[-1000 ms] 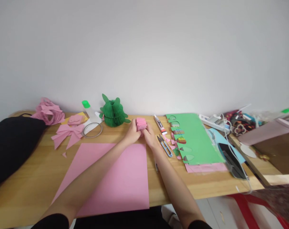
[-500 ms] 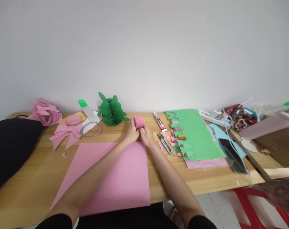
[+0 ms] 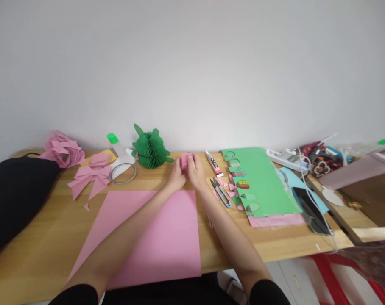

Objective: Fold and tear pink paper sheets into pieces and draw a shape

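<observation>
Between my two hands, just beyond the far edge of a pink paper sheet (image 3: 160,237), is a small folded piece of pink paper (image 3: 185,161). My left hand (image 3: 177,174) grips it from the left with fingers closed. From the right, my right hand (image 3: 196,171) pinches it, the thumb and fingertips near its top. Part of the folded paper is hidden by the fingers. A green honeycomb paper figure (image 3: 151,150) stands left of my hands. To their right lie a glue tube (image 3: 214,164) and blue-handled thread snips (image 3: 221,192) beside pink scraps.
At left are a black bag (image 3: 17,186), a crumpled pink paper flower (image 3: 62,148), a pink paper bow (image 3: 92,178), a green-capped bottle (image 3: 114,142) and a metal ring (image 3: 135,173). Green card (image 3: 265,182), a dark phone (image 3: 307,203) and a white cable lie at right.
The folded pink paper has turned in my hands and sits slightly lower. My right hand has shifted up along it, covering more of its right side. The camera view has shifted slightly.
</observation>
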`<state>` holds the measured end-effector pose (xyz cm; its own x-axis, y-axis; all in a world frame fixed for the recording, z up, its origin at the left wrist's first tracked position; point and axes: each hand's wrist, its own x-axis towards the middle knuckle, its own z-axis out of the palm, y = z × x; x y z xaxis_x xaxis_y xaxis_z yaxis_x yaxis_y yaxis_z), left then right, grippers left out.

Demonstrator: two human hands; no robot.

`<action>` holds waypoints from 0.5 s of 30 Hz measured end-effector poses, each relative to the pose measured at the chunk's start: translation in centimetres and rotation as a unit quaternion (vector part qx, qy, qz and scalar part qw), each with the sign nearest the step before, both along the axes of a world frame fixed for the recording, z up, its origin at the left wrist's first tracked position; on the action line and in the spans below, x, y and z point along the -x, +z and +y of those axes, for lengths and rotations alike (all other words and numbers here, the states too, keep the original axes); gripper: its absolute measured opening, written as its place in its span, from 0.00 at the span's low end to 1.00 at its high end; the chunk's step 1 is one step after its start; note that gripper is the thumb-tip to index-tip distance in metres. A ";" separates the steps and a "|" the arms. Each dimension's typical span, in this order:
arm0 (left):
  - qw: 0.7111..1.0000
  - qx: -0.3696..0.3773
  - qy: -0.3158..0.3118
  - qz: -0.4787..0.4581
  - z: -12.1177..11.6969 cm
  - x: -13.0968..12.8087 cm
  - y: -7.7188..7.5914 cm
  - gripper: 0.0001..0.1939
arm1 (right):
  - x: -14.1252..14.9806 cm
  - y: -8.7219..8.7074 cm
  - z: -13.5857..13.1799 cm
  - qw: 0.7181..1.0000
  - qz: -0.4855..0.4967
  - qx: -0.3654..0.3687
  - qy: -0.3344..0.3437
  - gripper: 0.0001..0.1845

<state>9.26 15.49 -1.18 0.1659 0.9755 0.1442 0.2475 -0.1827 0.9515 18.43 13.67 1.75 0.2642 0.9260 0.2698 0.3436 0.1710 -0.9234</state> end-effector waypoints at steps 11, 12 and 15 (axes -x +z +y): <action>0.999 0.001 0.006 0.037 0.3 0.0 0.3 0.10 | -2.4 -0.4 0.1 0.995 -0.007 0.023 0.099 0.23; 0.999 0.001 0.007 0.039 0.3 0.0 0.3 0.10 | -2.9 -0.6 0.0 0.992 -0.011 0.028 0.119 0.26; 0.999 0.004 0.016 0.043 0.2 -0.2 0.3 0.12 | -4.1 -1.2 -0.4 0.987 -0.026 0.043 0.153 0.22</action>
